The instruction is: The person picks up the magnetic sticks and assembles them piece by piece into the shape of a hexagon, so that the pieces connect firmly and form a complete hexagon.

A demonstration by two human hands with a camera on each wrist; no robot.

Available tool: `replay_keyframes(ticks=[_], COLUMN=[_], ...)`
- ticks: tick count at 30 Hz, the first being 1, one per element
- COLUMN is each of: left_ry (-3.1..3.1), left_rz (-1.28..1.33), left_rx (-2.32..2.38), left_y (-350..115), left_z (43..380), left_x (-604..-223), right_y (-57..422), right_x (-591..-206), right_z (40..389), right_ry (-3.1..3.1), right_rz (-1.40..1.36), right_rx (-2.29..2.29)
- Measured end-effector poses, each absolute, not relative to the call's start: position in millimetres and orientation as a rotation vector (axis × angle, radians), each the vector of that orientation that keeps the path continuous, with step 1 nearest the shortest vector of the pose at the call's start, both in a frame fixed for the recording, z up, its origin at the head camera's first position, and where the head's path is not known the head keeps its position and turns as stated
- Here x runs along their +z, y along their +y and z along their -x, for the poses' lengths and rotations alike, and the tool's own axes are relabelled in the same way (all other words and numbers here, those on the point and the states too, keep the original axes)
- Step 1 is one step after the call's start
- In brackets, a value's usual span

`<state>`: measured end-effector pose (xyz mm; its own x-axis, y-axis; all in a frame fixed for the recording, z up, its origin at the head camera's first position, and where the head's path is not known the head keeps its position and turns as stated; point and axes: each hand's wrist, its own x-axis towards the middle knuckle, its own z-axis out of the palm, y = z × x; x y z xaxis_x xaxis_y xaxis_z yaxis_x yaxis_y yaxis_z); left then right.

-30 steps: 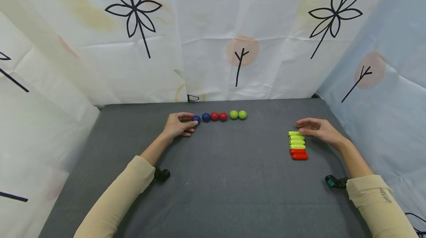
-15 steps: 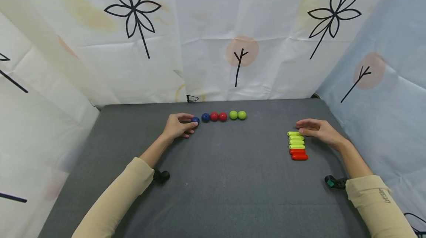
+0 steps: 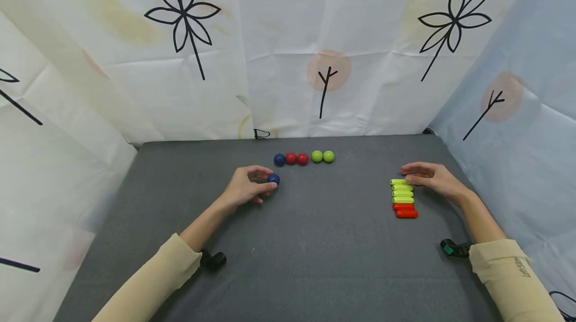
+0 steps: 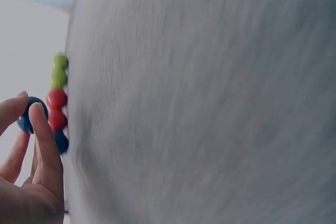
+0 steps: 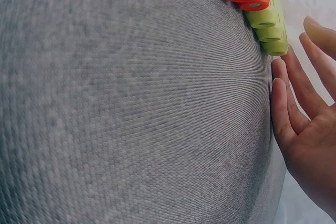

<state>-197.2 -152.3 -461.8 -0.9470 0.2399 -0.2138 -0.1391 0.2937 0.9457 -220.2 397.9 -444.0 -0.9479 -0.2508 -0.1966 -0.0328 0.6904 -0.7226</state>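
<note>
The left sleeve [image 3: 148, 282] and the right sleeve [image 3: 513, 282] are beige, the right one with dark lettering [image 3: 522, 266]. The left wrist device [image 3: 213, 261] is black; the right wrist device [image 3: 459, 250] has also a green patch [image 3: 447, 249].

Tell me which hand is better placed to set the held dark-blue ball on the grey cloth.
Probably the left hand: it pinches that ball near the blue, red and green balls. The right hand holds no ball and is farther off, beside the yellow-green cylinders.
</note>
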Motion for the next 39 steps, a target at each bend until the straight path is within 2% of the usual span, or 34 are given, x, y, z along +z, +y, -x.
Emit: replay_keyframes(ticks=[10, 16, 39], left_ry=[2.115, 2.068, 2.054], left_rz=[-0.159, -0.153, -0.130], left_rx=[1.656, 1.629, 1.645], left_y=[-144, -143, -146], left_z=[143, 123, 117], left_x=[-465, -476, -482], right_y=[398, 399, 401], right_x=[-446, -449, -452], right_z=[220, 221, 226], right_ry=[2.624, 2.633, 2.663], right_rz=[0.234, 0.240, 0.307], right_rx=[-1.113, -1.104, -0.987])
